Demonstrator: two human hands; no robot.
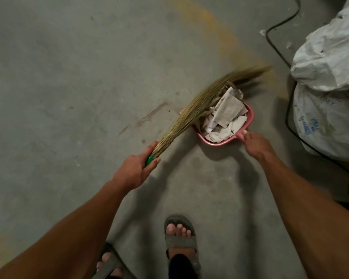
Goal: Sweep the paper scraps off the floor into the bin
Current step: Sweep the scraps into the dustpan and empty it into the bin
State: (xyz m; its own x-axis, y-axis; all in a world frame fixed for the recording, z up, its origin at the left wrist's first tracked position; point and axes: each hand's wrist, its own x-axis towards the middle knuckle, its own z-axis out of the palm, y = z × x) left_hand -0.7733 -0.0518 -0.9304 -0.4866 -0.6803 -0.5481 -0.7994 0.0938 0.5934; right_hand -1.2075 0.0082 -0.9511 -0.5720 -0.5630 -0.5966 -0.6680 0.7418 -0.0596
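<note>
1. our left hand (136, 168) grips the broom (191, 109); right hand (256, 144) clasps the pink dustpan (250, 115) handle.
2. paper scraps (225, 115) sit heaped in the pan.
3. risk: tilting spills them before the white sack (328, 63).

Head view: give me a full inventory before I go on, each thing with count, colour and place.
dustpan: one, pink, on the floor at centre, gripped by its handle
paper scraps: a heap, white and grey, in the dustpan
broom: one, straw with green handle, bristles over the dustpan
sacks: two, white, at right
cable: one, black, on the floor beside the sacks
floor: grey concrete
sandals: two, grey, bottom
left hand: grips the broom
right hand: grips the dustpan
</note>
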